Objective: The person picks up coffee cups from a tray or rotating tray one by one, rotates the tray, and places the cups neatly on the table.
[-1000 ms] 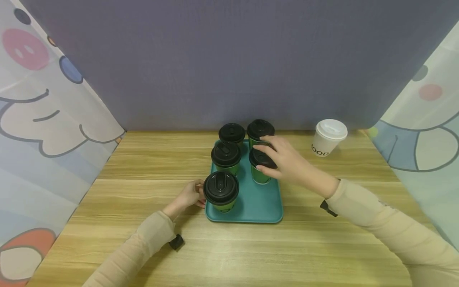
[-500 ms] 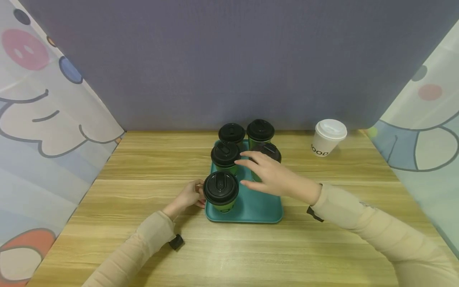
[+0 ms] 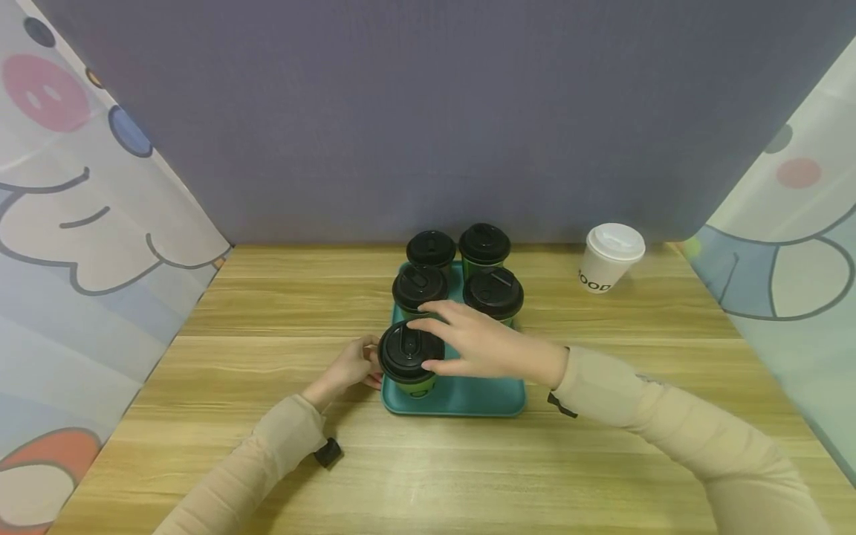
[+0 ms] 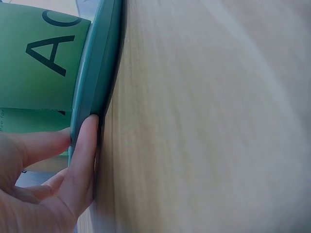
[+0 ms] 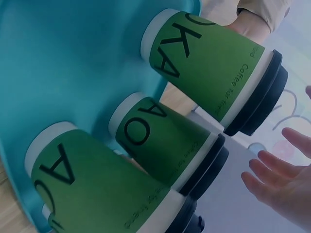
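A teal tray (image 3: pixel 478 400) bears several green paper coffee cups with black lids. At its left rim, my left hand (image 3: pixel 349 365) pinches the edge, thumb inside and fingers against the outer side in the left wrist view. Beside that hand stands the front-left cup (image 3: pixel 399 355), upright. My right hand (image 3: pixel 478 343) hovers over the tray with fingers spread, its fingertips overlapping this cup's lid in the head view. The right wrist view shows a gap between the fingers (image 5: pixel 277 170) and the black lids. Behind stand the middle-left cup (image 3: pixel 420 286) and the middle-right cup (image 3: pixel 495 293).
Two more lidded cups, the back-left cup (image 3: pixel 431 249) and back-right cup (image 3: pixel 484 244), stand at the tray's far end. A white lidded cup (image 3: pixel 610 258) stands apart at the back right of the wooden table (image 3: pixel 267 297). A grey partition (image 3: pixel 435 119) rises behind.
My right hand has moved left and toward me, from over the middle-right cup to over the front-left cup. The left hand keeps its place at the tray rim.
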### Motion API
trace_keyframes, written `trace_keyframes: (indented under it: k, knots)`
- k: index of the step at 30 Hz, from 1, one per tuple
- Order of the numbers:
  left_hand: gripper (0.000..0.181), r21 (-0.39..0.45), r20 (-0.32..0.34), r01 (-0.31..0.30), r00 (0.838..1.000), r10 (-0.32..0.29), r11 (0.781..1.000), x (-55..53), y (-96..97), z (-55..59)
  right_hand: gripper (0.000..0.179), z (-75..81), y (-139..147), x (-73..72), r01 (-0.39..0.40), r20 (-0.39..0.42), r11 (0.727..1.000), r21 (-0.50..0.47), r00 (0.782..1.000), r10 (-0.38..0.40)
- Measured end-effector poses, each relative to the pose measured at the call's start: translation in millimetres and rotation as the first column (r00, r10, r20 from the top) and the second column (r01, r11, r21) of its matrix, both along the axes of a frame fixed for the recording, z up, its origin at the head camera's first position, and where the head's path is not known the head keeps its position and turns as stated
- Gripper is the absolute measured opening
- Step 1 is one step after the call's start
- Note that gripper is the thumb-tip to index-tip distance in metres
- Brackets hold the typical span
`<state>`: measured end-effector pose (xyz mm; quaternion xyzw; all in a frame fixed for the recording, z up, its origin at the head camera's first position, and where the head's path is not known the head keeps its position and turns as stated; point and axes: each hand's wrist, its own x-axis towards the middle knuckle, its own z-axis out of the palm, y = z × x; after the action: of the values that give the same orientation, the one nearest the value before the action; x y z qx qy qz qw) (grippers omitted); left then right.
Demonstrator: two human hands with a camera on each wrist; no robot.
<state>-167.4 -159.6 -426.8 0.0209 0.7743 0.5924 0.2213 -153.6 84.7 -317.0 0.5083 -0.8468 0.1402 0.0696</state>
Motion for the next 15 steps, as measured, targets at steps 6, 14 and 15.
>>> trace_keyframes:
  k: [6, 14, 15]
  knots:
    - [0.035, -0.008, 0.008, -0.006, 1.000, 0.006, 1.000, 0.2, 0.2, 2.1, 0.057, -3.1, -8.1, 0.3, 0.003, 0.041, 0.998, 0.064, 0.999, -0.006]
    - [0.034, -0.019, -0.003, 0.001, 1.000, -0.001, 1.000, 0.7, -0.4, 2.2, 0.066, -5.4, -15.9, 0.1, -0.009, 0.105, 0.993, 0.117, 0.994, -0.003]
    - [0.034, -0.019, -0.004, 0.001, 1.000, -0.001, 1.000, 0.7, -0.5, 2.3, 0.068, -5.5, -16.7, 0.2, -0.005, 0.114, 0.992, 0.130, 0.993, -0.009]
